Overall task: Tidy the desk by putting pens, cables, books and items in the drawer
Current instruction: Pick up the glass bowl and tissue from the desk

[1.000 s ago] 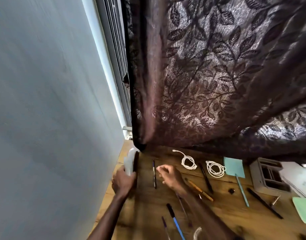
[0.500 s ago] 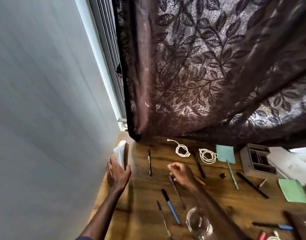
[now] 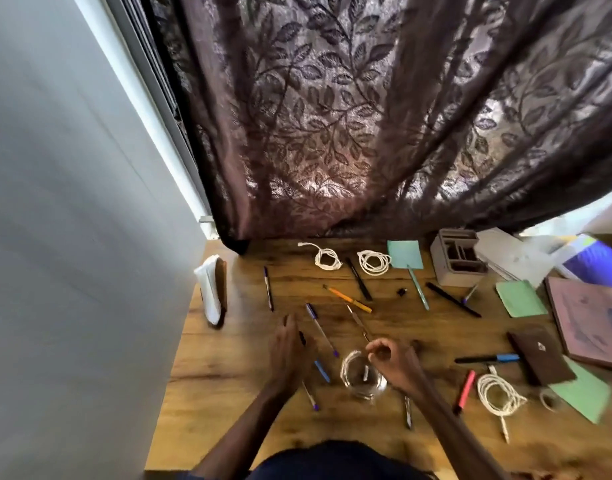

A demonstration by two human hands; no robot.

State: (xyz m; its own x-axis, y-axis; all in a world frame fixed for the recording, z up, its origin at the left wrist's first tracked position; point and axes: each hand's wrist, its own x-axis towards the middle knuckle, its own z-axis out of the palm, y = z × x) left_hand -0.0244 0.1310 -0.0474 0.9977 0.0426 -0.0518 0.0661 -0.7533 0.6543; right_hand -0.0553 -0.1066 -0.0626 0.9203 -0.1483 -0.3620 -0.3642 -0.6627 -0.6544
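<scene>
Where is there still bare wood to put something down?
The widest bare patch of desk is front left, between the wall and the left hand. A smaller one lies between the orange pencil, the black pen and the blue-capped pen. Around the cable coils and the brown notebook it is crowded.

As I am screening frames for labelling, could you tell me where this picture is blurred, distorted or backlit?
Head view: the left hand is motion-smeared, as is the pale green paper sheet lower right; the wide lens bends the grey wall; daylight glows through the dark leaf-patterned curtain; the wooden desk is evenly lit.
</scene>
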